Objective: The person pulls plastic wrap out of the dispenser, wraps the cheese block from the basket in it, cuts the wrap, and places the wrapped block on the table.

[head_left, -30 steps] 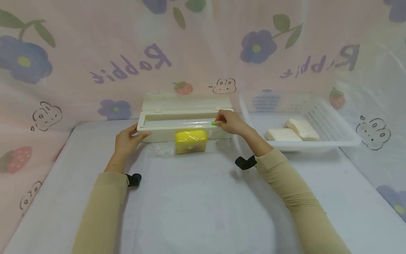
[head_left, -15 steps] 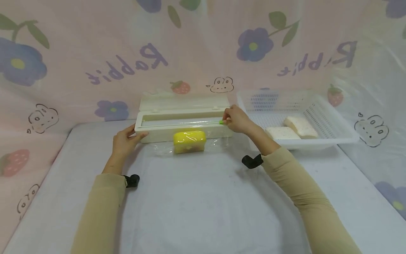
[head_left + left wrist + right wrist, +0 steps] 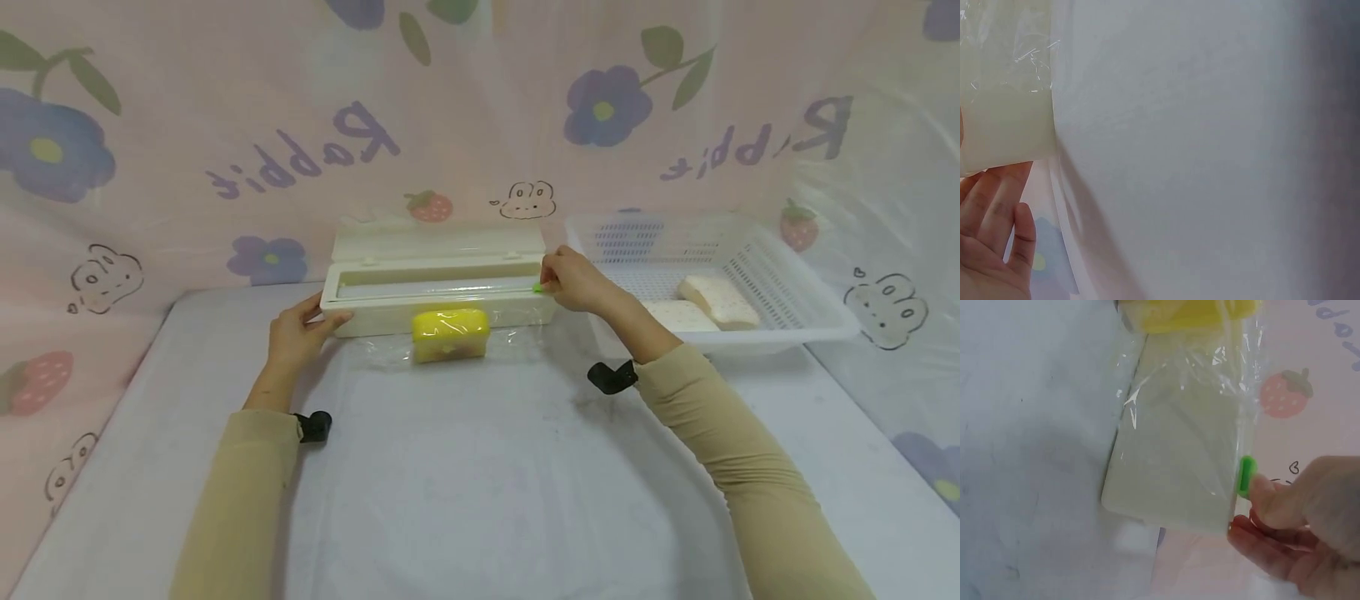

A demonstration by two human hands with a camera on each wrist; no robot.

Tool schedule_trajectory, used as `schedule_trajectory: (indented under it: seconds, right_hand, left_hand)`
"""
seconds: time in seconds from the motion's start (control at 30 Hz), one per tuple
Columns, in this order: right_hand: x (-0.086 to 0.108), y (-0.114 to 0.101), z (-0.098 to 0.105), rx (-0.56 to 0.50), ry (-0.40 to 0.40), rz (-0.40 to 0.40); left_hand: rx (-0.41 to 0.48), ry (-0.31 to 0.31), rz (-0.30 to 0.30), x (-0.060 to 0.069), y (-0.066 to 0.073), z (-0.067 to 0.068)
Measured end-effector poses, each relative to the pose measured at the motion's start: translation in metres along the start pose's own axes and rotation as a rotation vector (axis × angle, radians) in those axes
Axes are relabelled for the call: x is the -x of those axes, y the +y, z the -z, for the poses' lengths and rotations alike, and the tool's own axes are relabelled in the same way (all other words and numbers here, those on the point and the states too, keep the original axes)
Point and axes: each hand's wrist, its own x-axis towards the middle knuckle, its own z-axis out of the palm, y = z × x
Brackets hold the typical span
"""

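A cream wrap box (image 3: 375, 320) stands at the back of the table, lid up, with a clear film roll (image 3: 420, 289) inside. My left hand (image 3: 296, 337) grips the box's left end, thumb on the front and fingers at the end face. At the box's right end my right hand (image 3: 577, 282) pinches a small green slider (image 3: 537, 288) on the front rim; the right wrist view shows this green piece (image 3: 1247, 477) at the fingertips of my hand (image 3: 1297, 519). A yellow block (image 3: 450, 335) covered with film rests against the box front.
A white perforated basket (image 3: 780, 337) at the back right holds two pale slabs (image 3: 720, 302). Behind the box hangs a pink patterned curtain (image 3: 465, 108). White cloth (image 3: 465, 467) covers the table.
My right hand has moved to the right along the box's front rim, taking the green slider to the right end. My left hand stays on the left end.
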Motion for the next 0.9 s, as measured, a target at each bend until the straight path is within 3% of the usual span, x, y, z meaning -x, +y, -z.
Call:
schedule_trajectory:
  seconds: [0.4, 0.57, 0.7, 0.9]
  right_hand:
    - [0.003, 0.025, 0.004, 0.028, -0.033, 0.076]
    - [0.007, 0.024, 0.002, -0.048, 0.011, 0.062]
    - [0.013, 0.014, 0.001, -0.125, 0.053, 0.065]
    - [0.019, -0.023, -0.014, -0.138, -0.010, 0.226]
  left_hand:
    - [-0.008, -0.020, 0.019, -0.002, -0.002, 0.000]
    - [0.032, -0.098, 0.066, -0.001, -0.002, 0.006]
    - [0.037, -0.155, 0.092, -0.001, 0.003, 0.010]
    - [0.073, -0.217, 0.108, -0.001, 0.010, 0.011]
